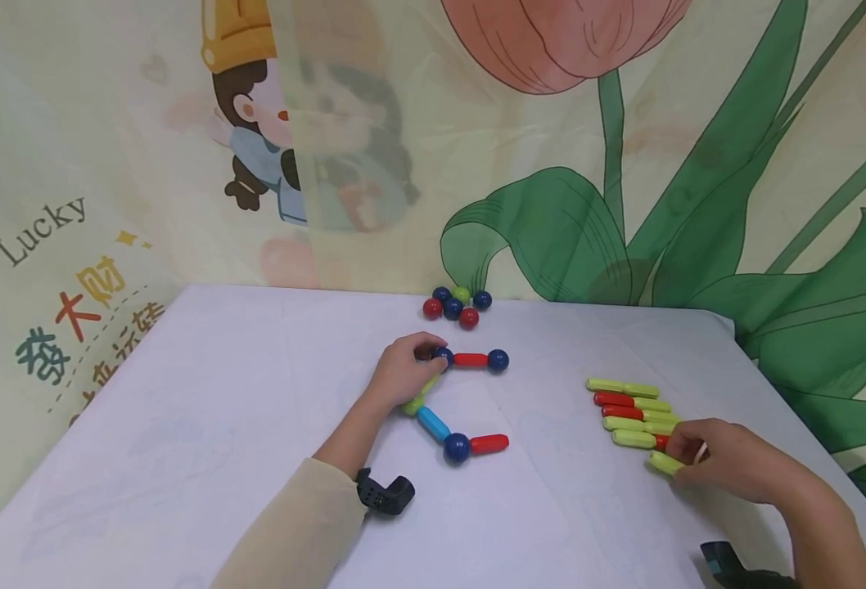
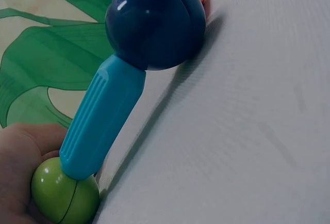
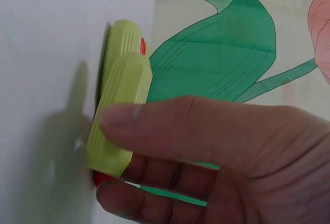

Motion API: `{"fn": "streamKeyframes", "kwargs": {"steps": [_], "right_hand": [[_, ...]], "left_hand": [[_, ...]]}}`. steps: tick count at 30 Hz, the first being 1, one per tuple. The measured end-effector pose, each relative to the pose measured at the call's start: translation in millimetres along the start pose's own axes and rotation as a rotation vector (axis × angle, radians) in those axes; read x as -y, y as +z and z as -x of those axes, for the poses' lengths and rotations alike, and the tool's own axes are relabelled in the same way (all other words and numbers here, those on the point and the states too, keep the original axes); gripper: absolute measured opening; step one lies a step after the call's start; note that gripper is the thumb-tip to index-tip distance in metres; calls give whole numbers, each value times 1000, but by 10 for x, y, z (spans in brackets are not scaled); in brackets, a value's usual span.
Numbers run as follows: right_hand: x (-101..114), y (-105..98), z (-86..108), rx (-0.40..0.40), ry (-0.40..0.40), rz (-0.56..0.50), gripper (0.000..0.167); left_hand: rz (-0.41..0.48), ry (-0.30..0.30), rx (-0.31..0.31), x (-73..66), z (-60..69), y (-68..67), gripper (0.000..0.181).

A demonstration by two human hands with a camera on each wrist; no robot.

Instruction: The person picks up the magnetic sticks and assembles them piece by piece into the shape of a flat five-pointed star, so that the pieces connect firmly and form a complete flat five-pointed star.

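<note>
Rod [image 3: 125, 79], pale green, sits pinched between thumb and fingers of the right hand [image 1: 735, 462], the nearer one, at the near end of the row [image 1: 620, 424], long axis pointing leftward and slightly away, while the left hand [image 1: 402, 368] grips the chain's [image 1: 433, 424] blue ball [image 1: 444, 355].

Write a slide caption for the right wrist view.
Right hand pinches a yellow-green stick, another stick behind it.

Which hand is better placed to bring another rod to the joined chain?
Likely the right hand: it pinches a green rod beside the other rods. The left hand holds the chain, away from those rods.
</note>
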State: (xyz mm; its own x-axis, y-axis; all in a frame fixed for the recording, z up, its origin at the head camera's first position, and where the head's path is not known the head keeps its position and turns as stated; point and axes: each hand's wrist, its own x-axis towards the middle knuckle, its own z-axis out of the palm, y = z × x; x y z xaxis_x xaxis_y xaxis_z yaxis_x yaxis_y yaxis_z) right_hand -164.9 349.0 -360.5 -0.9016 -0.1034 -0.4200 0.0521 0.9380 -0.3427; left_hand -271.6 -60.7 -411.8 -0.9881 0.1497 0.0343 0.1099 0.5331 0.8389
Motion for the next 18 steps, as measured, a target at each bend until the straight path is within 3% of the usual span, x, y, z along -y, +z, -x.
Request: {"fn": "streamKeyframes", "kwargs": {"steps": [10, 18], "right_hand": [[191, 23, -18, -62, -108, -45, 22], [458, 109, -99, -107, -181, -95, 20]], "left_hand": [[-55, -3, 32, -20, 15, -18, 32], [-252, 37, 52, -21, 11, 4, 28]]}}
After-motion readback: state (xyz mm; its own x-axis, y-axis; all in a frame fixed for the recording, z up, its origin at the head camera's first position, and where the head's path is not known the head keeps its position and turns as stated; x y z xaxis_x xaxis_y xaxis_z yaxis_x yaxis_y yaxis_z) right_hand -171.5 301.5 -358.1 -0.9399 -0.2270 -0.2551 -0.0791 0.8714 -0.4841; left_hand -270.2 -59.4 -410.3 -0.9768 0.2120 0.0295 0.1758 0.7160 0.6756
